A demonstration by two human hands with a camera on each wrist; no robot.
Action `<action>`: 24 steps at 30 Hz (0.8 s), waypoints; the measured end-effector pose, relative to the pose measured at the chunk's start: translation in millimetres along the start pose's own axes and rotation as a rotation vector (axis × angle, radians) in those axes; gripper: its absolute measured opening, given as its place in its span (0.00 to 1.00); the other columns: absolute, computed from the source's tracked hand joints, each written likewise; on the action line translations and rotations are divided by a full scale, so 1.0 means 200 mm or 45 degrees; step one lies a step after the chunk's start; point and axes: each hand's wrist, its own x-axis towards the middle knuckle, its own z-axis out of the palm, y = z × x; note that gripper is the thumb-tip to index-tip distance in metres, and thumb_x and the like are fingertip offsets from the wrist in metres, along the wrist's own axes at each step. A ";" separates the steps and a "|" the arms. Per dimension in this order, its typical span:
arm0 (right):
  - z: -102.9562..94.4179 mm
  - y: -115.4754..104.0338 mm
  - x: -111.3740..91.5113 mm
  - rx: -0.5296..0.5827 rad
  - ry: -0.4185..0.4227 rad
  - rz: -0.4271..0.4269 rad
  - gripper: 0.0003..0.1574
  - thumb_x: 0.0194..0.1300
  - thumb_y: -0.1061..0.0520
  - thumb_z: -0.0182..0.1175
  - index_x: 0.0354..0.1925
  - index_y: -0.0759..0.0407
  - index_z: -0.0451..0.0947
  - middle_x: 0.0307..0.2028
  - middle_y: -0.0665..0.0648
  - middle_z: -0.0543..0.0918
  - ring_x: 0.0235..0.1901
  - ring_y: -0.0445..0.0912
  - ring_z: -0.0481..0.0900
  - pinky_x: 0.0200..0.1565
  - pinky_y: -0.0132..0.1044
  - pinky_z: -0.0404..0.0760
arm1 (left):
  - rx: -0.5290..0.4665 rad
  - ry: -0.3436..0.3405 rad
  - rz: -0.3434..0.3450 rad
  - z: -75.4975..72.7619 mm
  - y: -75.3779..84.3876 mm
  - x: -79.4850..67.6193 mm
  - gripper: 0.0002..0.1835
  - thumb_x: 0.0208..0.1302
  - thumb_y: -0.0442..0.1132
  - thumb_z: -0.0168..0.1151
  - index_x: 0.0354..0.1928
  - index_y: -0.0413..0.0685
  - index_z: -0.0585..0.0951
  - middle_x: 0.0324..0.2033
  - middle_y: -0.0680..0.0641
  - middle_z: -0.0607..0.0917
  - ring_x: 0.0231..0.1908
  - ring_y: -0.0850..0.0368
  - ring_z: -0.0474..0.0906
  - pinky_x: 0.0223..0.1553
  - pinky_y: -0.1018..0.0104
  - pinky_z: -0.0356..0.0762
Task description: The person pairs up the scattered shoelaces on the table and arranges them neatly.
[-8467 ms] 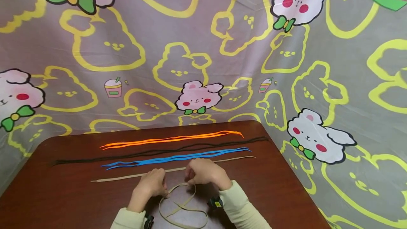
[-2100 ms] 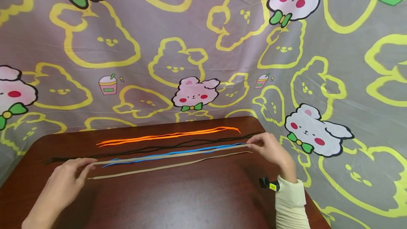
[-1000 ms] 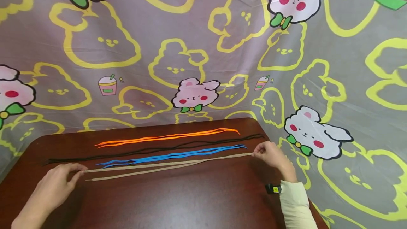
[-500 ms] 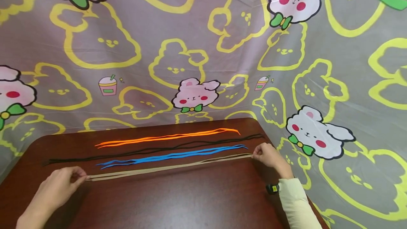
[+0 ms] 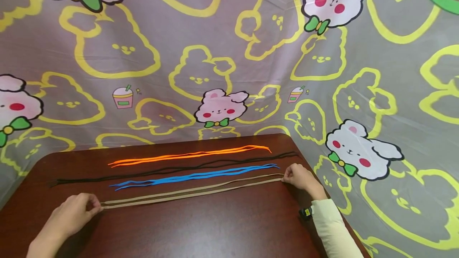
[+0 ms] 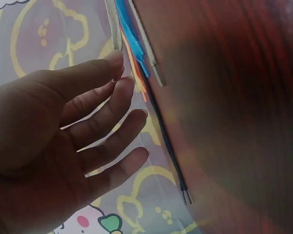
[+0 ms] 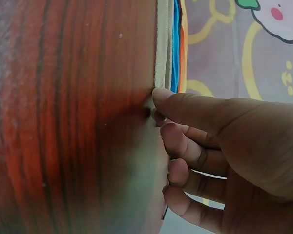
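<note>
Two beige shoelaces stretch side by side across the dark wooden table. My left hand (image 5: pixel 75 213) pinches the left end of the nearer shoelace (image 5: pixel 193 194) between thumb and index finger. At its other end, the thumb and forefinger of my right hand (image 5: pixel 299 178) pinch the same shoelace, which runs nearly straight between them. Just behind it lies the second beige shoelace (image 5: pixel 201 186); its free end (image 6: pixel 158 75) shows in the left wrist view. The remaining fingers of my left hand are spread loosely there, while those of the right are bent.
Behind the beige pair lie blue shoelaces (image 5: pixel 201 176), then black ones (image 5: pixel 179 168), then orange ones (image 5: pixel 190 155) farthest back. All run roughly parallel. A patterned cloth (image 5: pixel 215 31) hangs behind and to the right of the table (image 5: pixel 201 230).
The beige shoelace was loosely looped near the front at first, then pulled straight between both hands. From above the blue shoelaces it has come toward me, past the other beige one.
</note>
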 end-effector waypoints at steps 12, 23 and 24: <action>0.02 0.00 0.02 -0.062 0.036 0.069 0.15 0.60 0.50 0.74 0.21 0.49 0.81 0.20 0.45 0.78 0.21 0.42 0.74 0.25 0.39 0.71 | 0.005 -0.071 -0.026 0.05 -0.02 0.02 0.07 0.65 0.33 0.66 0.30 0.47 0.80 0.26 0.51 0.79 0.29 0.55 0.73 0.30 0.48 0.73; 0.01 0.01 0.02 -0.056 0.048 0.098 0.14 0.64 0.50 0.71 0.23 0.50 0.81 0.20 0.46 0.79 0.20 0.43 0.74 0.23 0.39 0.71 | 0.028 -0.018 0.003 0.07 -0.02 0.05 0.08 0.63 0.32 0.67 0.28 0.50 0.79 0.27 0.50 0.80 0.30 0.54 0.76 0.29 0.45 0.74; 0.01 0.01 0.02 -0.055 0.047 0.099 0.14 0.64 0.50 0.71 0.23 0.50 0.81 0.20 0.46 0.79 0.20 0.43 0.74 0.23 0.39 0.70 | 0.028 -0.027 -0.007 0.07 -0.02 0.05 0.08 0.63 0.33 0.67 0.28 0.50 0.79 0.27 0.50 0.80 0.31 0.54 0.76 0.29 0.44 0.75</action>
